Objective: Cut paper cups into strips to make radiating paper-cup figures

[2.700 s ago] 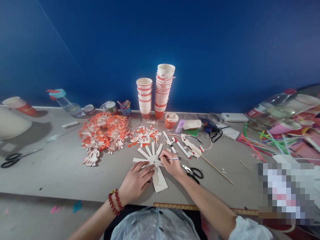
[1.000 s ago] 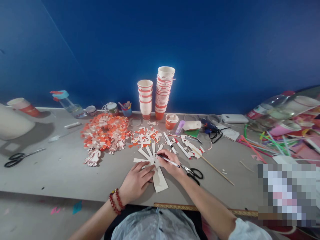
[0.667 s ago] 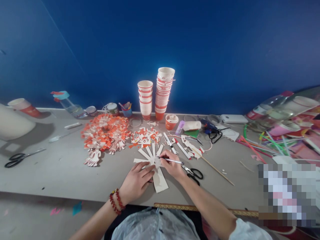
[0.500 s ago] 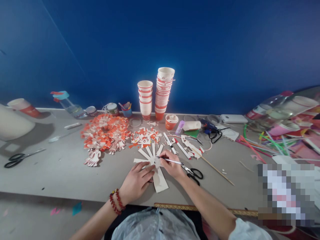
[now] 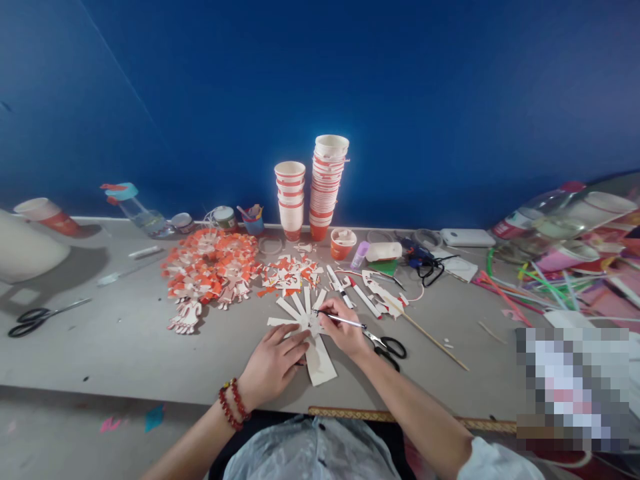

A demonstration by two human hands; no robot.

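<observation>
A white paper cup cut into strips lies splayed flat on the grey table, its strips fanning out from a round middle. My left hand rests on its left side, fingers stretched out and pressing the paper down. In my right hand is a pen, gripped between thumb and fingers, with its tip at the round middle. Black-handled scissors lie just right of that hand, partly behind it. Above the strips sits a heap of red and white paper scraps.
Two stacks of paper cups stand by the blue wall. Left lie a pile of orange and white cutouts and a second pair of scissors. Right are markers, a wooden stick, a glue gun and bottles.
The pen tip has shifted very slightly upward over the round middle of the paper. My left hand stays in place.
</observation>
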